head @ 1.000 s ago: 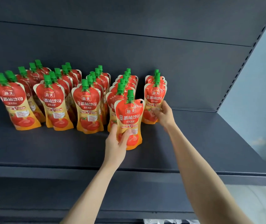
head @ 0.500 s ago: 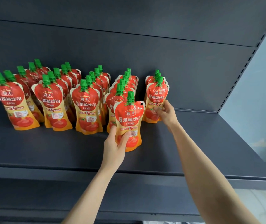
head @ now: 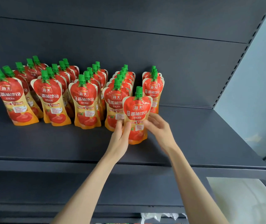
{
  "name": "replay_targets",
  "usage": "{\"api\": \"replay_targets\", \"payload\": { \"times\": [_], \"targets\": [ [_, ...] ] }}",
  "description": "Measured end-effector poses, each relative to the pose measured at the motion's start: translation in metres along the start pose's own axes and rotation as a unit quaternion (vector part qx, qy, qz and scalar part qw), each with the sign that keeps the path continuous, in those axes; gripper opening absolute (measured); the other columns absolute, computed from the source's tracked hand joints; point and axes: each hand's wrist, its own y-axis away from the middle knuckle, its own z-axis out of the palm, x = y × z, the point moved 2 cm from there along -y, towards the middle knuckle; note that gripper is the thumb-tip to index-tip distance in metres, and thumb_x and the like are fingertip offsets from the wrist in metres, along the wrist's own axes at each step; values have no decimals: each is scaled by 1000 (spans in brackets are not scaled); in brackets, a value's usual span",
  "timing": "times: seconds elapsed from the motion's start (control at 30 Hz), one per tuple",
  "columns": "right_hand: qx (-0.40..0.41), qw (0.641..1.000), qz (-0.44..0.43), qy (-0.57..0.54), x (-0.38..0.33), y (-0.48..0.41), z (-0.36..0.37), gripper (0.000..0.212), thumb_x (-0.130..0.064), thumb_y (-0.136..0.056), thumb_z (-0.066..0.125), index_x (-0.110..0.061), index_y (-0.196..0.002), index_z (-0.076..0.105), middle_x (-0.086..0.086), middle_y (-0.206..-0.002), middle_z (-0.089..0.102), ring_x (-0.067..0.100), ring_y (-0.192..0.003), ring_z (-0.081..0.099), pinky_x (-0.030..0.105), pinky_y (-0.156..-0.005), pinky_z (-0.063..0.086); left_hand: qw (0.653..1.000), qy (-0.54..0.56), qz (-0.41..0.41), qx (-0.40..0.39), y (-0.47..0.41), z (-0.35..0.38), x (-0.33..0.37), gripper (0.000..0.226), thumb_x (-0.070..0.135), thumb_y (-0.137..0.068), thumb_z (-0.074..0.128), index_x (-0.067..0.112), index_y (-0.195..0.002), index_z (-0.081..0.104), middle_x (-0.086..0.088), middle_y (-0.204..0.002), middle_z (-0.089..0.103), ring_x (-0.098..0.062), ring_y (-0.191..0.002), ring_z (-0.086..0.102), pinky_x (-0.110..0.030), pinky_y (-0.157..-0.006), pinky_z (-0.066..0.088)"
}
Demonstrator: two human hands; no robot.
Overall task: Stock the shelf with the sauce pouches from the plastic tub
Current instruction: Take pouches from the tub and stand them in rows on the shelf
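Note:
A red and orange sauce pouch [head: 137,113] with a green cap stands upright on the dark shelf [head: 64,143], in front of the gap between the two rightmost rows. My left hand [head: 119,139] grips its lower left side, thumb across the front. My right hand [head: 159,126] is at its right edge with blurred, loosely spread fingers; whether they touch is unclear. Several rows of the same pouches [head: 83,101] stand behind and to the left. A short row [head: 153,88] stands at the back right. The plastic tub is out of view.
The shelf's back panel [head: 177,65] rises behind the rows, and an upper shelf [head: 129,15] overhangs. A slotted upright [head: 235,65] bounds the right side. Bare shelf lies right of the pouches. Something white [head: 242,201] lies below at lower right.
My right hand left the front pouch of the right row and came to the held pouch's right side. My left hand has shifted that pouch to the right.

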Motion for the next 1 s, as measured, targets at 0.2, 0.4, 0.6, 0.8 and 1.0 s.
{"api": "replay_targets", "payload": {
  "times": [0.2,0.4,0.6,0.8,1.0],
  "targets": [
    [21,997,-24,67,13,-6,-2,23,-4,-84,67,-14,-104,64,0,-99,71,12,-92,69,26,-82,55,962,-132,74,229,-2,-13,0,12,29,-94,50,25,-105,46,4,-108,48,-5,-102,50,-25,-88,46],
    [84,991,-32,101,20,-30,-25,18,-6,-87,63,-13,-104,59,5,-101,67,6,-86,66,17,-75,52,930,-252,59,259,-33,-19,-11,75,29,-82,70,4,-139,28,-18,-139,36,-29,-131,35,-39,-104,34],
    [89,988,-20,122,27,-58,-37,21,-6,-88,62,-12,-107,57,6,-106,65,20,-96,63,29,-85,52,930,-246,22,273,-44,-16,-16,79,30,-82,69,7,-143,24,-12,-142,39,-27,-131,39,-41,-104,38],
    [96,983,-17,154,27,-71,-39,21,-7,-89,61,-7,-110,57,8,-107,65,18,-94,62,15,-77,51,923,-245,21,297,-44,-15,-15,74,34,-79,71,9,-137,33,-10,-135,46,-25,-124,47,-41,-99,44],
    [118,972,-2,202,29,-72,-39,29,-15,-88,64,-7,-115,57,9,-113,63,15,-92,60,19,-79,51,923,-247,15,296,-41,-17,-14,74,35,-78,72,8,-136,34,-10,-134,47,-26,-123,48,-40,-98,44]
  ]
}}
